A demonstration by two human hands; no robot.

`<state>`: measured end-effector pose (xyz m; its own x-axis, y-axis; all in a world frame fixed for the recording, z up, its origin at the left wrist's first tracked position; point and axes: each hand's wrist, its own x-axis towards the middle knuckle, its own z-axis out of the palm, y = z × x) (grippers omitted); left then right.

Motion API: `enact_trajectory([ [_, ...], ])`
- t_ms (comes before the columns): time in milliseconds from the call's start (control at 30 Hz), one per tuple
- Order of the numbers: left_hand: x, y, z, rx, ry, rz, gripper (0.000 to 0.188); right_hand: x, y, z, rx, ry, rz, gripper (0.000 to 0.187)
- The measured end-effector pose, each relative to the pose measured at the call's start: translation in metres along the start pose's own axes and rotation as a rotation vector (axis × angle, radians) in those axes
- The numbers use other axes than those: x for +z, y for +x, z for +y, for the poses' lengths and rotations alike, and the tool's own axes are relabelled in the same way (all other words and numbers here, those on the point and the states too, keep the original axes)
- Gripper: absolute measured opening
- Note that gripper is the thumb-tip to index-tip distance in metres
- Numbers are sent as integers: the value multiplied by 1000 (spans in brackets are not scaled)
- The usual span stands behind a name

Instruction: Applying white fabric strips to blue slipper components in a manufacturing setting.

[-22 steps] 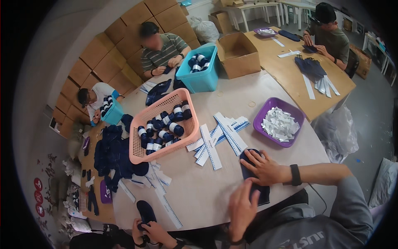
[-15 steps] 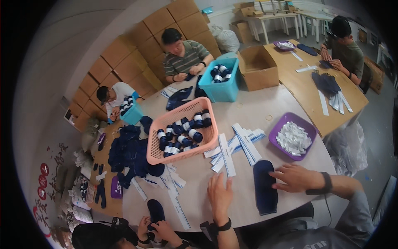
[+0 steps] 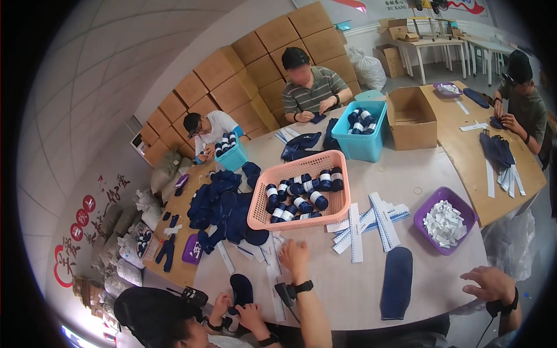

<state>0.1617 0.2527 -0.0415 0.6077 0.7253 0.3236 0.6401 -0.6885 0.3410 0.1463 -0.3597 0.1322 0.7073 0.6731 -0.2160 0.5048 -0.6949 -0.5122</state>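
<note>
Pale table: hands loosely curled, well apart, navy cloth between.

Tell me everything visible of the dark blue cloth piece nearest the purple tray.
The dark blue cloth piece is long and narrow, rounded at the far end, straighter at the near one. It looks like soft fabric and lies flat on the pale table, nearer the wearer than the purple tray. Neither left hand nor right hand touches it.

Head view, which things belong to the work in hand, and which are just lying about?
Likely part of the work:
flat navy piece
blue-edged white strips
purple tray of white slips
peach basket of navy rolls

Seemingly just lying about:
open cardboard box
white sack
stacked cartons
</note>
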Motion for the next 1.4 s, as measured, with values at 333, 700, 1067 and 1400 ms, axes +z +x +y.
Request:
enact_trajectory([
  [333,6,54,-79,-177,92,155,38,0,5,-17,-10,41,-58,56],
  [700,-35,58,-89,-217,51,137,29,6,9,-12,-19,23,-125,59],
  [1067,-113,56,-61,-218,-511,624,19,17,4,-10,-83,10,-135,60],
  [1400,-206,5,-3,235,-489,692,21,16,9,-17,-193,-29,-72,49],
])
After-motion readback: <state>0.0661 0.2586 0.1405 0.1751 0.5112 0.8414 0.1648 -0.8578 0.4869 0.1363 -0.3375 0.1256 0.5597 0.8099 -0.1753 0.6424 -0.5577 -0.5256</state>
